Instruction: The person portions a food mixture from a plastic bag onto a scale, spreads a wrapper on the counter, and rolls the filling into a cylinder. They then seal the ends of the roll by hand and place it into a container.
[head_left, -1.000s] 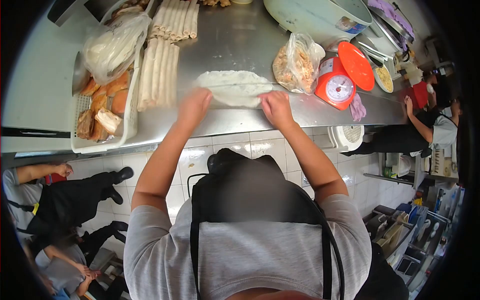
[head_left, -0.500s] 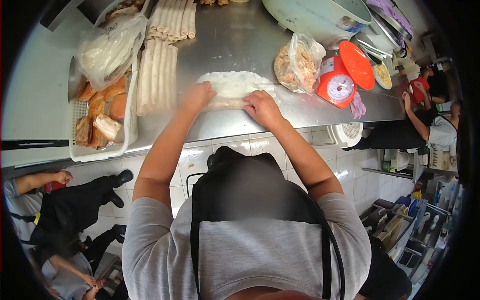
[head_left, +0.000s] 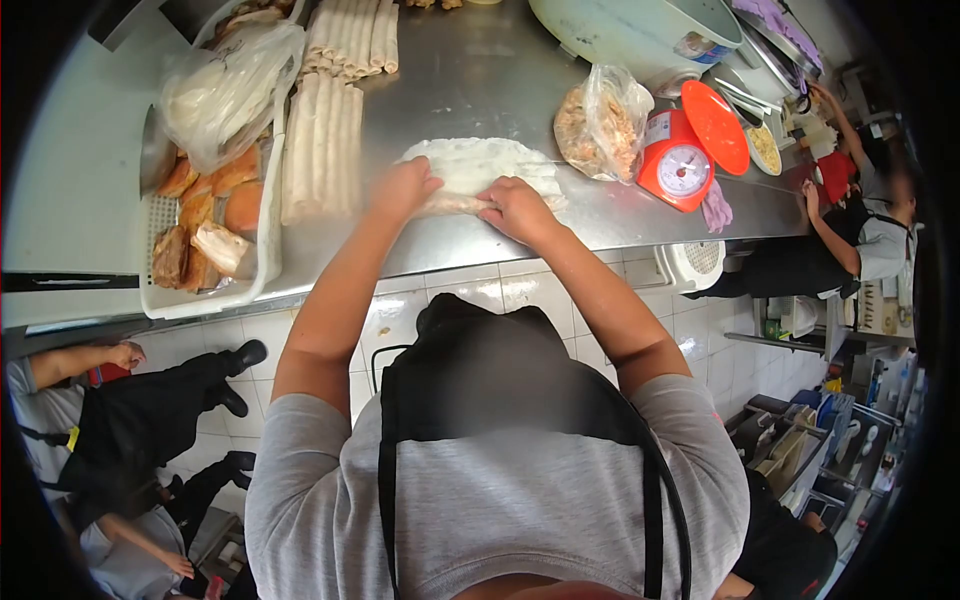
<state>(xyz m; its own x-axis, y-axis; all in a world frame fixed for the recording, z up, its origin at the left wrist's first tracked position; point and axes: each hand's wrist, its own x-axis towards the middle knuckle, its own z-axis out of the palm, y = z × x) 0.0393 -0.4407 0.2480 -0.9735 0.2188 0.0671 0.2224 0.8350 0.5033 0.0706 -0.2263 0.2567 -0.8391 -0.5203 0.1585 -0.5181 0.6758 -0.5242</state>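
A thin white wrapper sheet (head_left: 485, 160) lies on the steel table in front of me, its near edge folded over into a pale filled roll (head_left: 452, 204). My left hand (head_left: 405, 188) is closed on the left end of this roll, fingers curled over the sheet's edge. At the right part of the roll, my right hand (head_left: 520, 208) pinches the folded edge between thumb and fingers. The filling is mostly hidden inside. Left of my hands, several long pale rolls (head_left: 322, 150) lie side by side, with more rolls (head_left: 352, 38) stacked behind them.
A white basket (head_left: 268, 235) with browned pieces and a plastic bag (head_left: 225, 105) stands at the left. To the right are a bag of orange-pink filling (head_left: 600, 125), a red scale (head_left: 685, 175) and a large pale green basin (head_left: 630, 40). Other people stand on both sides.
Both hands still grip the roll; my fingers have shifted slightly along the folded edge. The right hand sits a little lower and more of the sheet shows. At far right a co-worker's arm has risen.
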